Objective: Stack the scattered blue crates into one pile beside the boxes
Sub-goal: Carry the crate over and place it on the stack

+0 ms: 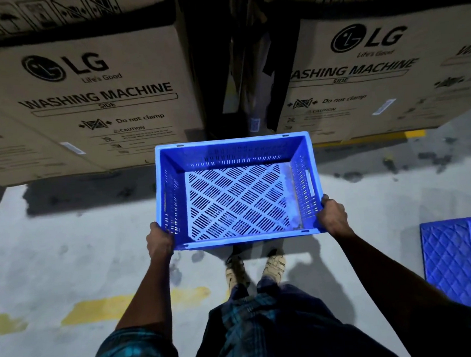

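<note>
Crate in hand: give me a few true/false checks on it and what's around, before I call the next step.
1. Both hands hold the crate. True: left hand and right hand grip its near corners.
2. The crate holds cartons. False: it is empty, slotted floor showing.
3. A second crate sits at the person's right. True.
4. The boxes read "refrigerator". False: "washing machine".
5. The held crate is upside down. False: open side up.

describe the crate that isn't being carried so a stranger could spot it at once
Start from the two washing machine boxes at the top, then drop to the floor at the lower right edge. The blue crate there lies overturned, quilted underside showing, untouched by any hand, unlike the open one being carried.
</note>
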